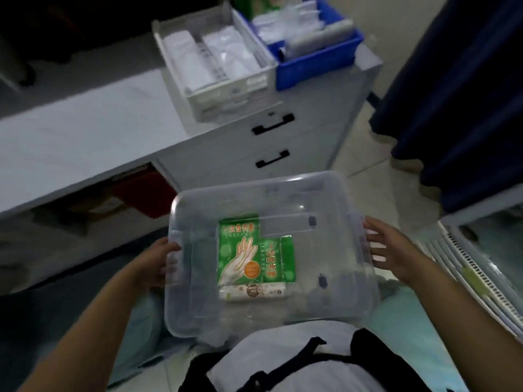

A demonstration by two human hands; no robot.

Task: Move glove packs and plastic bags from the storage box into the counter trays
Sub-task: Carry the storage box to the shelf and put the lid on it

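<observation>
Two green glove packs (240,250) lay in the box (325,292) at lower centre. The left hand (152,264) had its grip clamped on the rim, and the right hand (392,247) pressed opposite with straight fingers (376,244), probably to steady it.

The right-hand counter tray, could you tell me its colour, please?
The right-hand counter tray is blue, seen best in the head view.

Bare forearms (85,321), pale grey top (271,349), black harness straps (368,346) across it, light teal trousers (402,321)
</observation>
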